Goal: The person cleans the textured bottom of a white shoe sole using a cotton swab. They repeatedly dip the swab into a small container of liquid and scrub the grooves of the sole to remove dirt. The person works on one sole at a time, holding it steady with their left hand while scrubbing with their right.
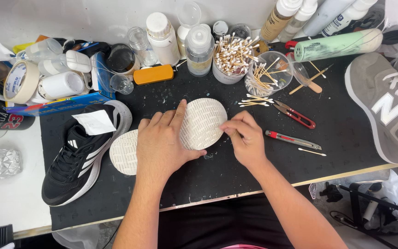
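Shoe sole (202, 121): off-white, woven-pattern tread facing up, flat on black mat, lengthwise from 8 o'clock to 2 o'clock. Middle hidden under left hand (162, 140); toe end exposed, pinched at 3 o'clock edge by right hand (245, 138).

Around the white sole (203, 122) in the middle there are two hands on it. To its left lies one black shoe (81, 152). To its right lies one grey shoe (386, 108). Above it stand two cups of cotton swabs (230, 57). Right of it lie two red-handled tools (296, 114).
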